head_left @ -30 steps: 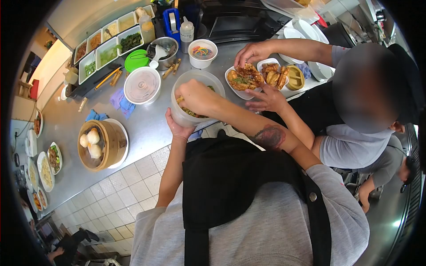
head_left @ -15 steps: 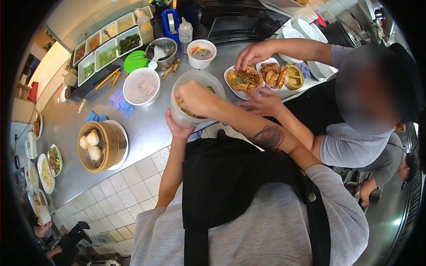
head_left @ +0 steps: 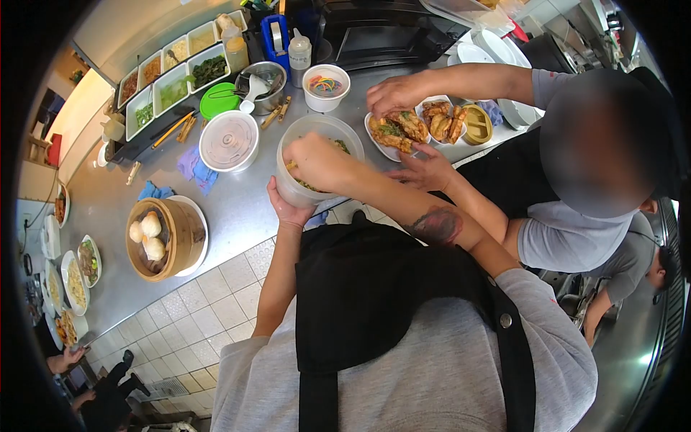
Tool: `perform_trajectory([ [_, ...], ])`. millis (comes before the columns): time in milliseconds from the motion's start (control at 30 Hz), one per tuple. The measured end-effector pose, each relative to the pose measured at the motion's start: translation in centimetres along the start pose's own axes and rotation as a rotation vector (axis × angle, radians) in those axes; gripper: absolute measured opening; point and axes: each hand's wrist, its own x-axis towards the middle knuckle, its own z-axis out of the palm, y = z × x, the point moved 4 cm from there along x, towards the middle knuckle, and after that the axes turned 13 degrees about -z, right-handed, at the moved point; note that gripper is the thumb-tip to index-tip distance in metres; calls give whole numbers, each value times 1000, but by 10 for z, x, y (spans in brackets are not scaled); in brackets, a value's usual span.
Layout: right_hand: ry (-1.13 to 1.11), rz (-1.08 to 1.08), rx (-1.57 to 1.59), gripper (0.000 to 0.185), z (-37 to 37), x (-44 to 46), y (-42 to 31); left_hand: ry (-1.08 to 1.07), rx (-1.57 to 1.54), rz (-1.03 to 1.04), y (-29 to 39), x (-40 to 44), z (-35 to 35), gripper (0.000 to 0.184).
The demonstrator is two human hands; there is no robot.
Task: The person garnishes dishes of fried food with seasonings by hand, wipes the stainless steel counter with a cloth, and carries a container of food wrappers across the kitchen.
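My left hand point(head_left: 294, 209) grips the near left side of a translucent plastic tub point(head_left: 348, 134), tilting it slightly. Inside lies green and brown chopped food point(head_left: 340, 146), only partly visible. My right hand point(head_left: 311, 160) reaches down into the tub, its fingers curled and mostly hidden by the back of the hand. What they hold cannot be made out. Left of the tub stands a white lidded container point(head_left: 229, 141), and behind it a white tub of coloured rubber bands point(head_left: 326, 86).
At right, a co-worker's hands point(head_left: 403, 93) handle a plate of fried food point(head_left: 392, 135). A bamboo steamer with buns point(head_left: 171, 237) sits on a plate near the counter's front edge. Trays of toppings point(head_left: 173, 88) line the back left. Filled plates point(head_left: 74, 282) stand at far left.
My hands and the tub stay almost still. The co-worker's upper hand has shifted left over the fried food. At lower left, another person's hand has moved away from a plate now on the counter.
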Motion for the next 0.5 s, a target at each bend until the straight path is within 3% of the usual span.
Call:
perform_trajectory([
  [500,-9,41,21,19,1,2,0,12,-19,-5,1,1,-5,73],
])
